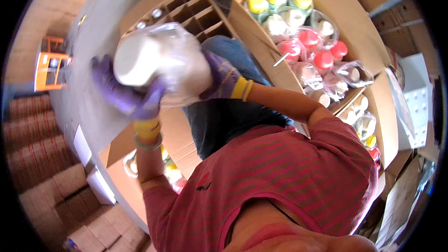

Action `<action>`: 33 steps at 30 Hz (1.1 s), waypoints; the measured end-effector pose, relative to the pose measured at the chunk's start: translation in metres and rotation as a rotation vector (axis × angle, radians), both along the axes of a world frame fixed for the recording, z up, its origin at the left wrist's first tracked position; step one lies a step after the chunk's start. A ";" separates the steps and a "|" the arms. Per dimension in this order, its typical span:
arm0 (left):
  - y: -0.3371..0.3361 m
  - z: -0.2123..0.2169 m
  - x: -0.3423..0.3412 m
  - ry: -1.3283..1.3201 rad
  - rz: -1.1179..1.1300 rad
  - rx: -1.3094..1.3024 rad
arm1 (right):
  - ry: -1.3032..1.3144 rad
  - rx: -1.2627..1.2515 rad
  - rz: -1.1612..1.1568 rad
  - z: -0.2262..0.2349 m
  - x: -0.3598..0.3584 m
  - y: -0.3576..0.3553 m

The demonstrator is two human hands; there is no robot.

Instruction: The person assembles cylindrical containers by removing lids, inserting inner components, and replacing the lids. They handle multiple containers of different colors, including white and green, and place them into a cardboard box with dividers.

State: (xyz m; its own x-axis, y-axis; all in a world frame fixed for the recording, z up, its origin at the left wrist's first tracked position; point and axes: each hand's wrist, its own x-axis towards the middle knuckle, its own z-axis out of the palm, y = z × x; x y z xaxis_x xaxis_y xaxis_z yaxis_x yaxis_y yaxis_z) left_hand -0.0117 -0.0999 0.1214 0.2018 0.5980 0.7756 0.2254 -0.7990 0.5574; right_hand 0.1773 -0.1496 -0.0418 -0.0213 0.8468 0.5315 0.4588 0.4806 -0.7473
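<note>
Both my hands wear purple gloves with yellow cuffs. My left hand (123,95) grips the underside of a white jar wrapped in a clear plastic bag (161,63). My right hand (224,77) holds the same bagged jar from its right side. The jar is lifted in front of my chest, above my knees in blue jeans. It is blurred, tilted with its white end toward the left.
A large open cardboard box (368,60) at the right holds several bagged jars with yellow, red and white lids. A cardboard divider grid (189,11) lies ahead. Another open box (116,168) with bagged jars sits low left. Stacked brown cartons (37,149) and an orange cart (46,67) stand left.
</note>
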 end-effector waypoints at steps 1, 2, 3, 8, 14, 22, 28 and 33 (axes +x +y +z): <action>-0.002 -0.009 -0.003 0.069 0.119 -0.013 | -0.064 -0.087 -0.002 -0.014 0.000 -0.005; -0.003 -0.013 -0.006 0.005 0.072 0.027 | -0.160 -0.093 -0.014 -0.018 0.001 -0.012; -0.005 -0.016 -0.008 -0.063 0.018 0.064 | -0.261 -0.101 -0.035 -0.021 0.004 -0.017; -0.022 -0.008 -0.010 0.154 0.053 -0.016 | 0.312 -0.228 0.243 0.007 0.022 -0.017; -0.025 -0.057 -0.026 0.146 -0.039 -0.184 | 0.310 0.004 0.247 0.076 0.008 -0.003; -0.022 -0.142 -0.029 -0.072 -0.102 -0.504 | 0.634 -0.443 0.552 0.054 0.083 -0.005; -0.069 -0.161 -0.023 -0.147 -0.206 -0.530 | -0.203 0.027 0.283 0.156 0.091 -0.025; -0.030 -0.149 -0.055 0.586 -0.041 -0.379 | -0.365 0.347 0.375 0.157 0.059 -0.047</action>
